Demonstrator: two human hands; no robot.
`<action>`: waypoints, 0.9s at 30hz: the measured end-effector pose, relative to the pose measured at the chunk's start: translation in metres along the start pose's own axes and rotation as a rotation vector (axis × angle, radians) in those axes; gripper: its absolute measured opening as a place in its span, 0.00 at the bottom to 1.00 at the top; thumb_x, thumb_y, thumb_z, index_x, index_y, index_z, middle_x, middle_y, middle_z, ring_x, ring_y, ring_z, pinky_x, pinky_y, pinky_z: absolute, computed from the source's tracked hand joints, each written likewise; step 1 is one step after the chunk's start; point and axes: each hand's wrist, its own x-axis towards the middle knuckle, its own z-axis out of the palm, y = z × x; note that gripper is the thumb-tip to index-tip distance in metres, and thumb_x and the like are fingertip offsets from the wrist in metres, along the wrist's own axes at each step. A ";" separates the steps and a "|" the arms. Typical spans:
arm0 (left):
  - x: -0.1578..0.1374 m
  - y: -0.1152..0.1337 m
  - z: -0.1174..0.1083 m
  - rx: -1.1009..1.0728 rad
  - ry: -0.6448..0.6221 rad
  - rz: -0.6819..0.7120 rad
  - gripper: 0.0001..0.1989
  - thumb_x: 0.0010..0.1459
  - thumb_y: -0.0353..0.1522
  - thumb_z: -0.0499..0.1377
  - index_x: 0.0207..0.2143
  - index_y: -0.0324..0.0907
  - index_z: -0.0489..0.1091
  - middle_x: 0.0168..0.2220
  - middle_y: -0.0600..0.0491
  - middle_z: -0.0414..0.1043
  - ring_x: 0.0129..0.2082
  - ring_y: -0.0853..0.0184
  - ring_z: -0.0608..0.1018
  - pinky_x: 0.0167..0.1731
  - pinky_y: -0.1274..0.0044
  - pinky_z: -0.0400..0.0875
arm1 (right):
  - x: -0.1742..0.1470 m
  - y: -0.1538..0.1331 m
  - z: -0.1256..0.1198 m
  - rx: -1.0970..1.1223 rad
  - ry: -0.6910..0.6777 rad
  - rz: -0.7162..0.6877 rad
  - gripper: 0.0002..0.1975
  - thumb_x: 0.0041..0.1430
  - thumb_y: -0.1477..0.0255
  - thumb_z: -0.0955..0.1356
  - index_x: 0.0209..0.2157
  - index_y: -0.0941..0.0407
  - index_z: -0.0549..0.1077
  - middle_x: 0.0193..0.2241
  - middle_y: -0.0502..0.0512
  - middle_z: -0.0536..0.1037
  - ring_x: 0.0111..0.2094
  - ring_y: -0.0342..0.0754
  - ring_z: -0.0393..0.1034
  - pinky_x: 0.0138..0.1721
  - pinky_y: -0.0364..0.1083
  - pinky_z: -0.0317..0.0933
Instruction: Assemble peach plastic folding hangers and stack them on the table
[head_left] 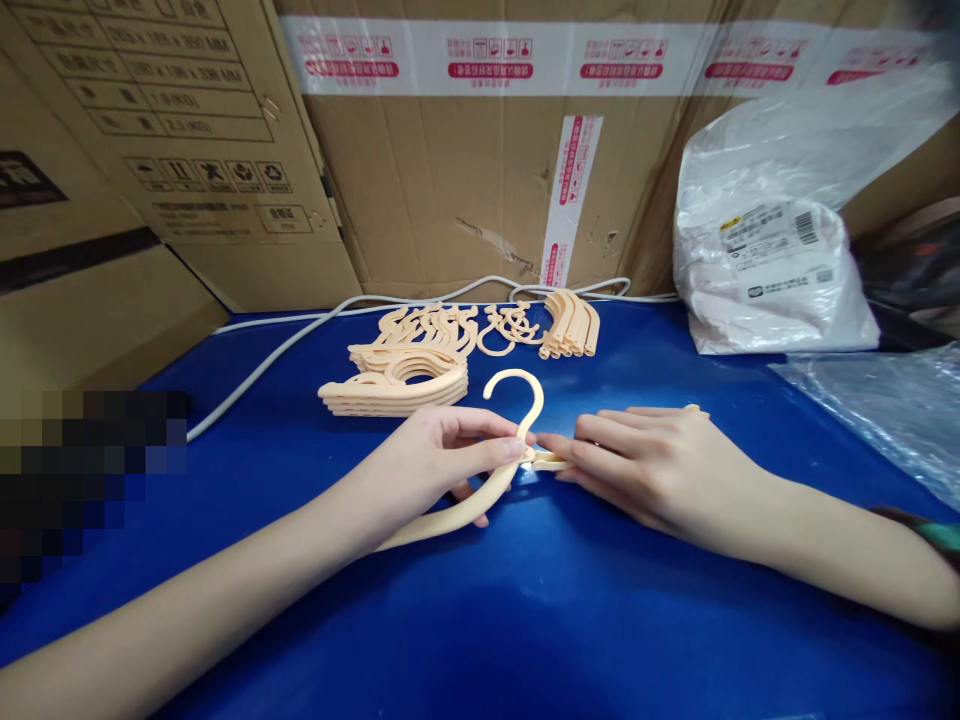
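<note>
A cream plastic clothes hanger point(465, 510) is pinched at its centre joint between the thumb and fingers of my left hand point(431, 445). Its hook point(538, 395) stands up above my fingertips, and its curved arm slopes down to the left under my wrist. My right hand point(652, 465) is closed, palm down, on a second cream hanger arm point(553, 461). That arm's narrow end meets the joint at the base of the hook, and most of its length is hidden under the hand. Whether the two are locked together, I cannot tell.
Behind my hands lie stacked hanger arms point(397, 395), loose hooks point(514, 325) and short curved pieces point(574, 322) on the blue table point(480, 630). A white cable point(277, 355) runs behind them. Cardboard boxes point(442, 170) wall the back; a white plastic bag point(765, 260) stands right.
</note>
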 end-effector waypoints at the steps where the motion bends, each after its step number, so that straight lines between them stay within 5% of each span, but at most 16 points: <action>1: 0.000 0.000 0.000 0.005 -0.005 0.003 0.11 0.54 0.38 0.64 0.36 0.41 0.77 0.26 0.55 0.68 0.25 0.71 0.70 0.21 0.82 0.75 | 0.000 0.000 0.000 0.003 0.002 0.002 0.13 0.70 0.69 0.59 0.42 0.56 0.74 0.25 0.48 0.71 0.23 0.44 0.65 0.25 0.45 0.51; 12: -0.002 -0.002 -0.003 -0.017 -0.051 -0.005 0.10 0.54 0.38 0.64 0.36 0.41 0.75 0.26 0.55 0.70 0.27 0.70 0.73 0.21 0.82 0.75 | 0.001 -0.003 -0.002 0.057 0.047 -0.034 0.14 0.71 0.69 0.58 0.43 0.58 0.73 0.25 0.50 0.73 0.23 0.43 0.64 0.24 0.44 0.50; 27: 0.001 -0.001 -0.002 -0.036 -0.038 0.036 0.08 0.56 0.34 0.63 0.33 0.38 0.74 0.25 0.56 0.70 0.24 0.74 0.71 0.21 0.84 0.75 | 0.000 -0.004 -0.008 0.241 -0.055 0.011 0.14 0.70 0.68 0.58 0.41 0.57 0.74 0.26 0.50 0.72 0.25 0.43 0.65 0.27 0.44 0.52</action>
